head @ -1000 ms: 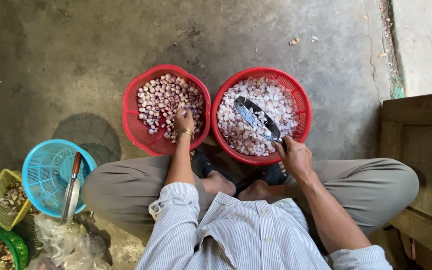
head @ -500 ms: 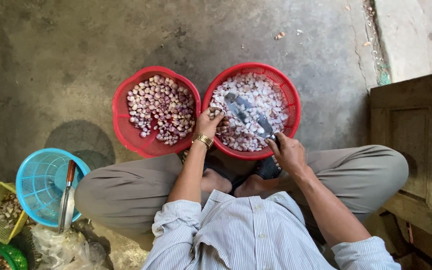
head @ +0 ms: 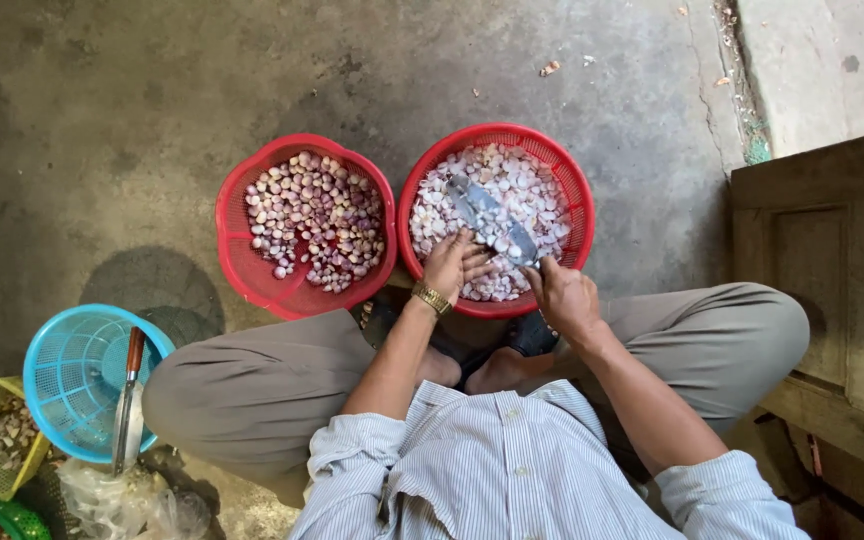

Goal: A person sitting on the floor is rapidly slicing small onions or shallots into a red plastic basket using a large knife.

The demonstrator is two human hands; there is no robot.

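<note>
Two red baskets: left [head: 304,228] of purple shallots, right [head: 497,225] of peeled ones. Right hand [head: 564,296] grips a knife [head: 493,222] over the right basket; left hand [head: 455,262] curled there, contents hidden

There is only one view, from a camera on the person's head, and it looks almost straight down from sitting height. The striped shirt fills the bottom edge and the bent knees spread to either side. Just ahead of the lap, mid-frame, sit two red baskets [head: 304,225] on the concrete floor [head: 132,110], near enough to pick out the single bulbs. A blue basket [head: 77,375] falls at the lower left, a wooden door [head: 832,260] along the right edge.
</note>
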